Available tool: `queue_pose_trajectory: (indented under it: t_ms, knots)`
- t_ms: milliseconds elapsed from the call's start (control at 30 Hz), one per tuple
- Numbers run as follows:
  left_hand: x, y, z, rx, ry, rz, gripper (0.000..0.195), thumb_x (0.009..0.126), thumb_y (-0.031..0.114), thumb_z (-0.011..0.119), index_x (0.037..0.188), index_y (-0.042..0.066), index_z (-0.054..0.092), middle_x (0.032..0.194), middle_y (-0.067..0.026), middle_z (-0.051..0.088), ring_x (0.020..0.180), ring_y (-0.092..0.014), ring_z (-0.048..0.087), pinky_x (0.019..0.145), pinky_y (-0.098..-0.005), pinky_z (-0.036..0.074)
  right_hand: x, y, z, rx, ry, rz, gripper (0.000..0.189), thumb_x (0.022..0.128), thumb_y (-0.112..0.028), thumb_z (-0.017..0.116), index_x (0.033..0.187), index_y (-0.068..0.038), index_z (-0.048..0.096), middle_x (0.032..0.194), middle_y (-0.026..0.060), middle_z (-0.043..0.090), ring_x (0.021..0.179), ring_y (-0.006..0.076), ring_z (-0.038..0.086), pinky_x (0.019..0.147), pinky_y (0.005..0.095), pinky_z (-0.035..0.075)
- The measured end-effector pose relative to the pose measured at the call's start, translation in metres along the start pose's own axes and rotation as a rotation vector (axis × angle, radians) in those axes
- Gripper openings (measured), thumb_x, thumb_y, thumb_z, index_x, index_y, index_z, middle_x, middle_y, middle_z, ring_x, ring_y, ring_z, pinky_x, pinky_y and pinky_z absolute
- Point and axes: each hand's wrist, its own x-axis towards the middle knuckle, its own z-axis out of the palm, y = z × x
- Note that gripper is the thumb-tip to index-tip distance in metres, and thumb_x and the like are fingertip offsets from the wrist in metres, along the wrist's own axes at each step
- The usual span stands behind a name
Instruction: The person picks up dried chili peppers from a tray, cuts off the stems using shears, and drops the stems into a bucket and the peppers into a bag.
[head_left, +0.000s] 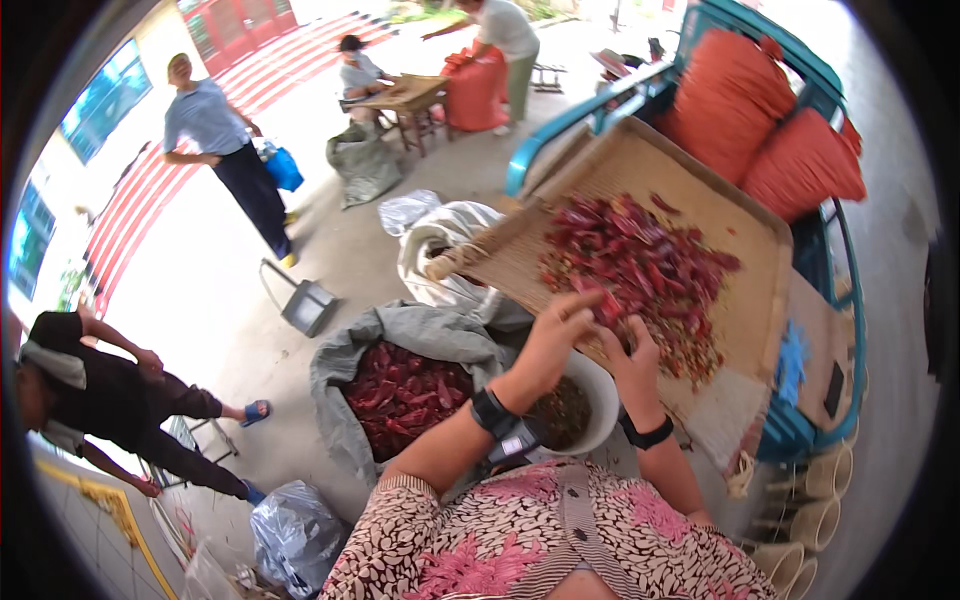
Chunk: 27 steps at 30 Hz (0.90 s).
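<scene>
Over the near edge of a woven tray (750, 300), my left hand (559, 334) and my right hand (632, 364) meet at a dried red chili pepper (609, 306). Left thumb and fingers pinch it; the right fingertips are close against it, but blur hides whether they grip it. A heap of dried red chilies (637, 247) lies on the tray, with seeds and small bits on its near side. Below my hands stands a white bucket (604, 412) holding dark stems or scraps. To its left, a grey sack (337, 360) is rolled back around many red chilies (405, 397).
A teal cargo cart (851, 360) with red sacks (727, 105) stands at the right. A white sack (420, 247), a dustpan (309, 307) and a plastic bag (292, 525) are on the floor. People stand at left; others are around a table (412, 94).
</scene>
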Motion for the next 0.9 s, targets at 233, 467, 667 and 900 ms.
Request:
queue_pose_trajectory:
  t_ms: [233,467,667,900]
  knots:
    - [-0.039,0.015,-0.018,-0.054,0.056,0.031,0.036,0.094,0.014,0.053,0.129,0.003,0.051,0.114,-0.0030,0.053,0.097,-0.011,0.054,0.088,-0.0270,0.047,0.003,0.007,0.006,0.039,-0.287,-0.017,0.026,0.089,-0.022,0.064,0.080,0.000,0.054,0.060,0.0061,0.042,0.060,0.0071,0.038,0.052,0.0270,0.036]
    - [-0.063,0.038,-0.019,1.465,0.065,0.583,0.074,0.064,0.017,0.078,0.131,0.012,0.047,0.120,-0.0133,0.050,0.109,-0.033,0.045,0.091,-0.0401,0.037,0.004,-0.013,0.001,-0.371,-0.491,-0.258,0.023,0.084,-0.029,0.067,0.086,-0.006,0.067,0.064,0.0169,0.057,0.054,0.0331,0.055,0.048,0.0363,0.041]
    - [-0.049,0.012,-0.032,1.127,-0.361,0.075,0.042,0.077,0.013,0.071,0.114,0.004,0.054,0.090,-0.0144,0.061,0.082,-0.025,0.060,0.072,-0.0337,0.047,-0.003,-0.024,-0.005,-0.286,-0.599,-0.459,0.018,0.085,-0.022,0.067,0.083,-0.004,0.065,0.064,0.0157,0.056,0.053,0.0297,0.055,0.048,0.0346,0.042]
    - [-0.052,0.044,-0.010,0.677,-0.553,-0.015,0.020,0.091,0.019,0.062,0.088,0.000,0.058,0.066,0.0019,0.050,0.064,-0.005,0.039,0.055,-0.0252,0.038,-0.012,-0.031,-0.014,0.271,-0.623,0.237,0.026,0.094,-0.023,0.056,0.078,-0.002,0.060,0.056,0.0015,0.053,0.048,0.0082,0.049,0.045,0.0261,0.039]
